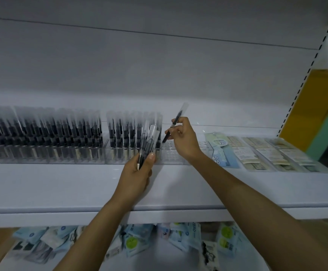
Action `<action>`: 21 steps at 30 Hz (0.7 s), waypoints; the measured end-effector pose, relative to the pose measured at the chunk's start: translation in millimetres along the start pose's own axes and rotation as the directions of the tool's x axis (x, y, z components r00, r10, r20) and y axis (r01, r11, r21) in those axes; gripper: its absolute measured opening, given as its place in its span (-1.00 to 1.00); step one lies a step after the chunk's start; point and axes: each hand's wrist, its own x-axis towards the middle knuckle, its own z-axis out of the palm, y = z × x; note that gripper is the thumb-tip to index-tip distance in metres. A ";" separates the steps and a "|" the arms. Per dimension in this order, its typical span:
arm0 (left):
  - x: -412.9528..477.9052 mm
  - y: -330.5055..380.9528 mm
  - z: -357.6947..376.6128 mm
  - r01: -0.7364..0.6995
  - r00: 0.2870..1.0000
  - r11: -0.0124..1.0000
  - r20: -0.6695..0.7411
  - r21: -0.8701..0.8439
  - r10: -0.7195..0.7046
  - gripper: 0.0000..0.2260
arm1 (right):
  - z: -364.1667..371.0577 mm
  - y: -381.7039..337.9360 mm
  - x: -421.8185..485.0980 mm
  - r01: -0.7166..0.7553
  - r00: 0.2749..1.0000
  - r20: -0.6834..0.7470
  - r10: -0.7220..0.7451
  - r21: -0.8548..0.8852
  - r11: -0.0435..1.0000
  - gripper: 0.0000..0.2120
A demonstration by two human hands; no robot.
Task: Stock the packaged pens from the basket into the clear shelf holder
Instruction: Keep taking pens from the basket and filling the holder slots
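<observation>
A long clear shelf holder [171, 156] stands on the white shelf [61, 184], most of its slots filled with upright black packaged pens [61, 133]. Its right end has bare slots. My left hand [137, 177] grips a small bunch of packaged pens [148, 143] in front of the holder. My right hand [182, 137] pinches a single packaged pen [176, 122], tilted with its lower tip just above the bare slots at the holder's right end. No basket is in view.
Flat stationery packets [257, 153] lie in a row on the shelf right of the holder. Several blue and white packets [178, 237] fill the shelf below. A slotted upright [304, 79] and a yellow panel [311, 102] bound the right side.
</observation>
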 end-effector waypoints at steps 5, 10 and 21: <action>-0.8 -1.1 0.0 -0.021 1.000 1.000 -0.005 0.021 0.021 -0.53 | 4.8 9.8 2.9 0.069 0.994 0.097 -0.046 -0.250 0.966 -0.90; 1.4 -1.8 0.9 -0.062 0.998 0.996 -0.013 0.070 0.063 -0.47 | 4.3 8.1 2.4 0.049 0.996 0.081 -0.030 -0.242 0.969 -0.89; 1.7 -2.5 9.6 -0.072 0.997 0.991 -0.024 0.111 0.075 -0.49 | 3.7 14.1 8.2 0.080 0.994 0.085 -0.063 -0.210 0.974 -0.92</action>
